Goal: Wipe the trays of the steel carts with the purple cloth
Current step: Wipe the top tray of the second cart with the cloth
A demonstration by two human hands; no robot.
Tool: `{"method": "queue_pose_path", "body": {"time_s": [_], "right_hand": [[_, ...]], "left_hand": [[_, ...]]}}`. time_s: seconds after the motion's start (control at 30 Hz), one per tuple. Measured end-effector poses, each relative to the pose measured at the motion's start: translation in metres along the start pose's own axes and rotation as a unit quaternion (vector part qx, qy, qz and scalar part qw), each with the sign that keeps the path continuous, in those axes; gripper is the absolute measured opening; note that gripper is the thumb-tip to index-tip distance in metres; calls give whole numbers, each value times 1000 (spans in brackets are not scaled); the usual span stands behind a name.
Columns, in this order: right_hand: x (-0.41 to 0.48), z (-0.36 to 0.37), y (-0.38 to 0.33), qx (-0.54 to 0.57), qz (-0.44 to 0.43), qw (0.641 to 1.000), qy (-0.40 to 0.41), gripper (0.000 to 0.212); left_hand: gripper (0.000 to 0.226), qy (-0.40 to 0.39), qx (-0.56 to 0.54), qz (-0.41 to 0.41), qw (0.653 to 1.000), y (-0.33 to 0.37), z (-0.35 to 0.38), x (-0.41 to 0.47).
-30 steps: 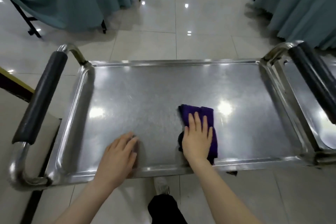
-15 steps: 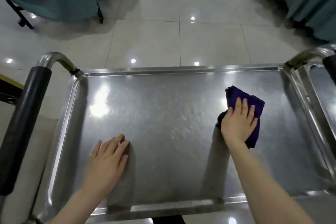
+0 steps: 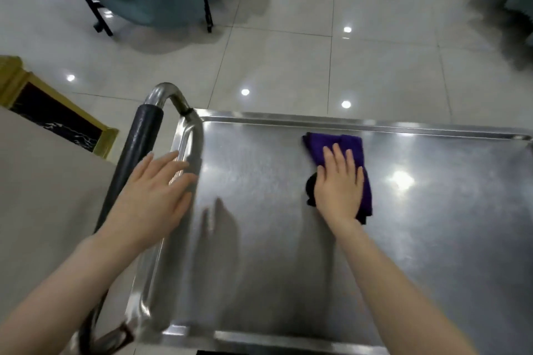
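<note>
The right hand, grip spread flat, presses the folded purple cloth onto the steel tray near its far edge so the palm drives the wipe, while the left hand, fingers straight and empty, sits at the left rim, likely steadying it.

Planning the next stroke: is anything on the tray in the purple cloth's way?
Nothing visible does. The tray around the purple cloth, pressed by the right hand, is bare steel; only the left hand is over its left rim.
</note>
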State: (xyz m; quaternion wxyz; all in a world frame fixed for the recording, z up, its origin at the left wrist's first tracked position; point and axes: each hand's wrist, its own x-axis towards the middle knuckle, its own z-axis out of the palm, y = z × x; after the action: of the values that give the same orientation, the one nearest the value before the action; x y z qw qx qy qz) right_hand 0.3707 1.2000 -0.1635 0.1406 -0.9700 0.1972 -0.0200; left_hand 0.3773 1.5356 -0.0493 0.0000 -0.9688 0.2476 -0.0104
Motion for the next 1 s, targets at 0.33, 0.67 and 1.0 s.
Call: {"method": "queue_pose_path", "body": {"time_s": [0.33,0.67,1.0], "right_hand": [[-37,43,-158,8,-10,999,-30,51],[-216,49,-173,38,-295,947,-119,52],[-127,43,-178,-10,-77,994,-74,49]], "left_hand": [[29,74,-173,-73,979,-24,-7,-32],[34,70,-235,-44,969,-33,-14,-53],[33,58,-187,-9,981,-20,-5,-97]]}}
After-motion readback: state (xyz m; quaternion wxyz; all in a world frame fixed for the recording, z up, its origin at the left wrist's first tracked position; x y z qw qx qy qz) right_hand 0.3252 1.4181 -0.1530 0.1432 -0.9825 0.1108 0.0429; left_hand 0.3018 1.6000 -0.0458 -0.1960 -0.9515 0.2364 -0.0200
